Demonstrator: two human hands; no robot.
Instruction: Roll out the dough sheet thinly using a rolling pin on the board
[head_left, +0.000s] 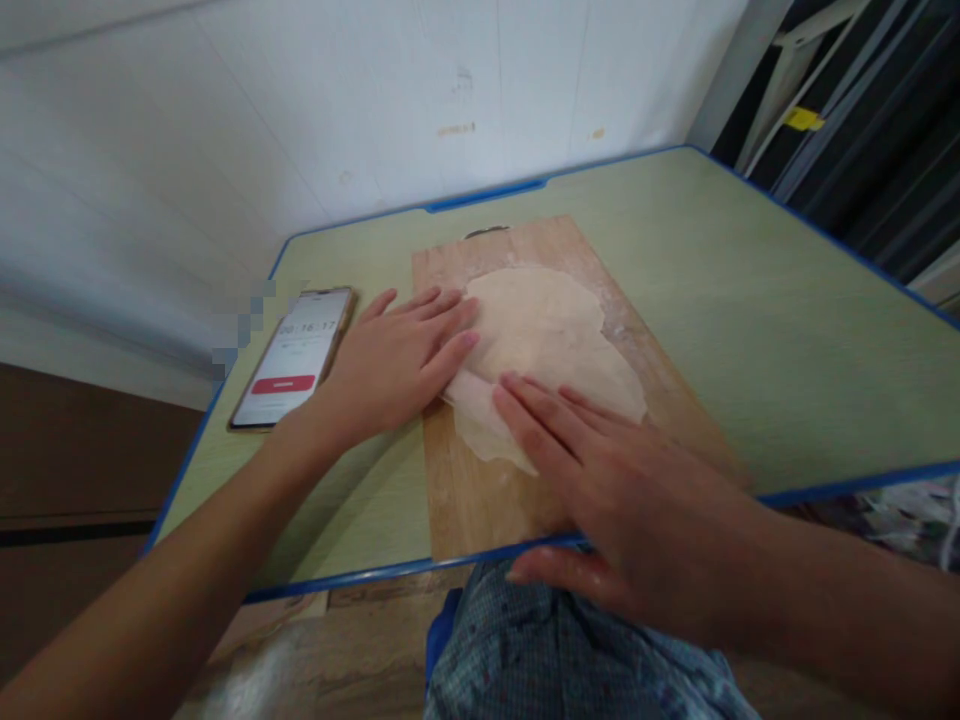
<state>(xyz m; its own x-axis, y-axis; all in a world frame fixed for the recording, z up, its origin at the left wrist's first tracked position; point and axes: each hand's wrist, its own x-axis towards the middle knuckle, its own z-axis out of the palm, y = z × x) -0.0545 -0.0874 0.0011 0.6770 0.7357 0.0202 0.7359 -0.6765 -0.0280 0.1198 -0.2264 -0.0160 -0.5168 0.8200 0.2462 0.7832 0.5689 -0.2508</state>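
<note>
A thin, wide sheet of dough (547, 320) with an uneven edge lies on a wooden cutting board (480, 500). Across its near part runs a short pale rod (474, 388), perhaps a floured rolling pin, mostly hidden under my hands. My left hand (394, 350) rests palm down over the rod's left end, fingers stretched toward the dough's left edge. Over the right end lies my right hand (600, 470), its fingers extended flat and its thumb held apart near the table's front edge. Neither hand has its fingers wrapped around anything.
Left of the board lies a phone (289, 355) with a running timer on its screen. The light green table (787, 330) has a blue rim and stands against a white wall (525, 90). At the back right are dark panels (862, 130) and a pale frame.
</note>
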